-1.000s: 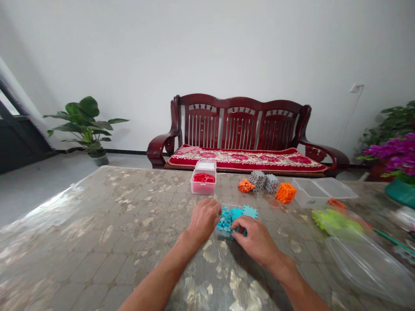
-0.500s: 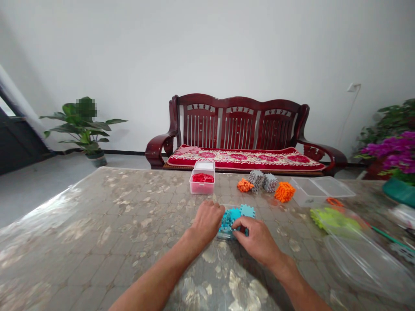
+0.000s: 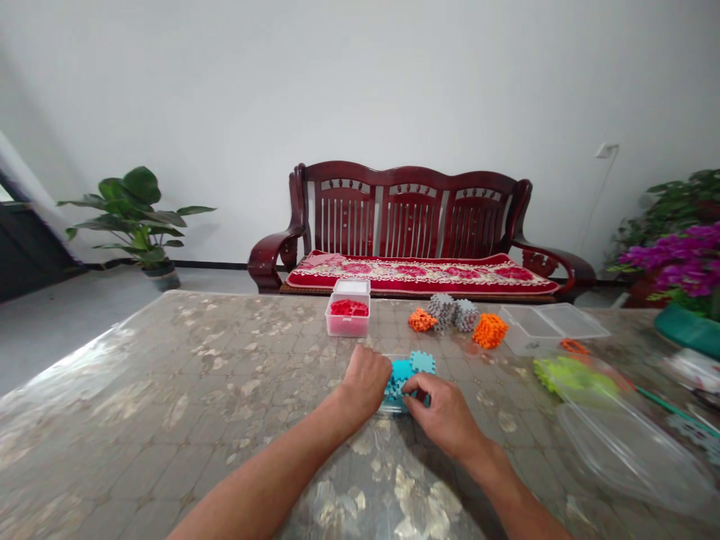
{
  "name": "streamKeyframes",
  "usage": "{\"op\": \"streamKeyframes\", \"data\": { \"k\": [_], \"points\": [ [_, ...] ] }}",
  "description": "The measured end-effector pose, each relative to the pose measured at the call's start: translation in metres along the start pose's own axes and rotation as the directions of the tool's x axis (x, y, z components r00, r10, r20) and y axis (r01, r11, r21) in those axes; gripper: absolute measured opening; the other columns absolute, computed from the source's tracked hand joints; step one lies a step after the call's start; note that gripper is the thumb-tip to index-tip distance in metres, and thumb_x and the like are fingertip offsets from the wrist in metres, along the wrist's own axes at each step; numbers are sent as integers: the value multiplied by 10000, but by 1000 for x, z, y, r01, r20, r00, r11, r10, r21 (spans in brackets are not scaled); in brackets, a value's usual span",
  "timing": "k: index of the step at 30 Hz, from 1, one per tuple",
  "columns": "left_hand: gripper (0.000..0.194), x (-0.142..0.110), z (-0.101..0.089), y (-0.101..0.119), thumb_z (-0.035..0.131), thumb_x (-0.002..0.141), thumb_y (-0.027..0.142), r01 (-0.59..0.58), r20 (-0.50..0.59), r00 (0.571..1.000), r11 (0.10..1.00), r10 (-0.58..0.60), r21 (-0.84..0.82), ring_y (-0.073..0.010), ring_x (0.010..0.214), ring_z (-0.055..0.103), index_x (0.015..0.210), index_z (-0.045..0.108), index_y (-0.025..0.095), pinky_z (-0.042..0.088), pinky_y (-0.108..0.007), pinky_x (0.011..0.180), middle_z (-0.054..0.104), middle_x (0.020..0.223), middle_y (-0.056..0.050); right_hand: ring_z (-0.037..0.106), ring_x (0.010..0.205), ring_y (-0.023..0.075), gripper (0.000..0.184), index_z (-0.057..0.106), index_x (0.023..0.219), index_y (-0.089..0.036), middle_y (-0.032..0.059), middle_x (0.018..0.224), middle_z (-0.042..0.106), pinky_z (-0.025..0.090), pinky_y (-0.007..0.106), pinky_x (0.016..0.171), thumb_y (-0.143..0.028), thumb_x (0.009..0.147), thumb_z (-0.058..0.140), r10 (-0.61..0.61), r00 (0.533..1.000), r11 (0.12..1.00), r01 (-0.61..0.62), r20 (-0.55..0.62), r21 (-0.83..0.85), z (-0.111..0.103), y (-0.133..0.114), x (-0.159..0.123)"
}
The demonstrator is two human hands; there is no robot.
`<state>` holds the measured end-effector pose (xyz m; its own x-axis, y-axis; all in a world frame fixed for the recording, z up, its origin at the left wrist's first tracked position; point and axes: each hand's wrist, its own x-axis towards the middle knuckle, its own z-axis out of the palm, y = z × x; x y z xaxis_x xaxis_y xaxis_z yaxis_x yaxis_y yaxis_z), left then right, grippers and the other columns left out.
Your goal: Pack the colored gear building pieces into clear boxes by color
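red plastic pieces [image 3: 349, 307] are filling the clear box [image 3: 347, 324] ahead of us, with a white-topped box [image 3: 352, 286] sitting just behind it, while a clear plastic tub [image 3: 534, 334] is lying open to our right and a clear plastic lid [image 3: 622, 450] is resting nearer us. our left hand [image 3: 365, 381] is curling closed over the teal interlocking blocks [image 3: 402, 379], and our right hand [image 3: 444, 416] is gripping them from the near side. those blocks are sitting on a clear tray [image 3: 391, 409] on the table's glossy cover [image 3: 169, 360]. grey and orange blocks [image 3: 453, 313] are standing beyond, and a dark red wooden bench [image 3: 410, 217] is standing against the white wall [image 3: 360, 97].
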<state>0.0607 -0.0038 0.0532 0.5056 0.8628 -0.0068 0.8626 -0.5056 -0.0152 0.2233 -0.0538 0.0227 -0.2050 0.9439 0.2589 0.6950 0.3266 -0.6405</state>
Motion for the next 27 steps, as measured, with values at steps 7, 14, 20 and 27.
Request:
{"op": "streamKeyframes", "data": {
  "k": [7,14,20,27],
  "points": [
    [127,-4,-8,-23,791,784,174,-45,4,999,999,45,-25,-334,956,714,894,746,131,509,-390,819,761,951,-166,641,724,161,143,702,830,-225,-4,796,726,437,261,689,-136,789,598,-7,1000,1000,7,-5,28,0,0,-1],
    [196,-10,0,-38,787,796,189,-55,-64,997,989,47,-134,-307,1029,676,989,757,204,503,-394,897,743,1007,-96,649,688,149,104,693,822,-226,-15,772,721,472,252,676,-147,807,627,-56,994,995,63,-90,77,2,0,-3],
    [229,-22,18,-48,683,846,144,-68,-172,985,947,14,-313,-237,1049,661,1059,718,221,502,-332,931,708,1070,-52,686,839,167,99,673,883,-228,13,869,738,510,280,806,-153,896,609,-317,897,947,316,-308,-56,5,-3,1],
    [240,-31,49,-54,525,892,161,-20,-255,939,703,-231,-711,-202,895,675,1033,720,174,530,-307,845,707,1009,-69,671,907,197,162,680,921,-232,26,956,745,496,324,846,-87,897,611,-452,875,882,410,-172,-232,24,-7,8]
  ]
}}
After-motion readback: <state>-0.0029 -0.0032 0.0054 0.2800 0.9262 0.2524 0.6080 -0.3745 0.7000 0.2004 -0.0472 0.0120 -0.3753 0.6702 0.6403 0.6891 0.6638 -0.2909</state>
